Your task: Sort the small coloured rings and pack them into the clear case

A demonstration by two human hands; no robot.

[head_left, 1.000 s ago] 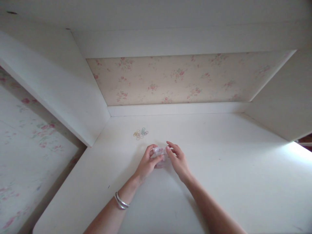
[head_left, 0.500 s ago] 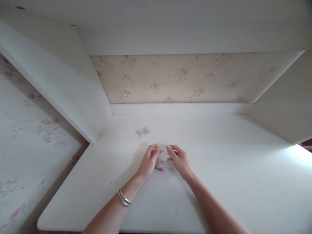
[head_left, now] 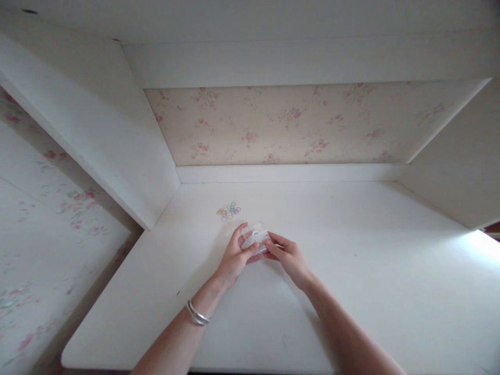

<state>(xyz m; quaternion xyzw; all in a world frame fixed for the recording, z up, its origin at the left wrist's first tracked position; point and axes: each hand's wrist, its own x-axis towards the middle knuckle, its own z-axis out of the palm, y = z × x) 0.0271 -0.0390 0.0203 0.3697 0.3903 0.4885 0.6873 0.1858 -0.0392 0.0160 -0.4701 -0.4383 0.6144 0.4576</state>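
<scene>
From where I'm standing, the left hand (head_left: 233, 259)'s wrapped around a small clear plastic case (head_left: 258, 235) and the right hand (head_left: 289, 260)'s pinching its near right corner, all above the white desk (head_left: 390, 291). The little coloured rings (head_left: 233, 209) are lying loose just beyond, none put away that I can see. Can't tell if the case is open, tbh.

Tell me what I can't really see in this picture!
All in the head view:
Small clear plastic container: the left hand and right hand cover parts of it; its insides are too blurred to tell.
Cluster of thin, round, multicoloured rings: too small and overlapping to count.
Dark reddish thing at far right: cut off by the picture's edge, partly behind the flat white side panel.
</scene>
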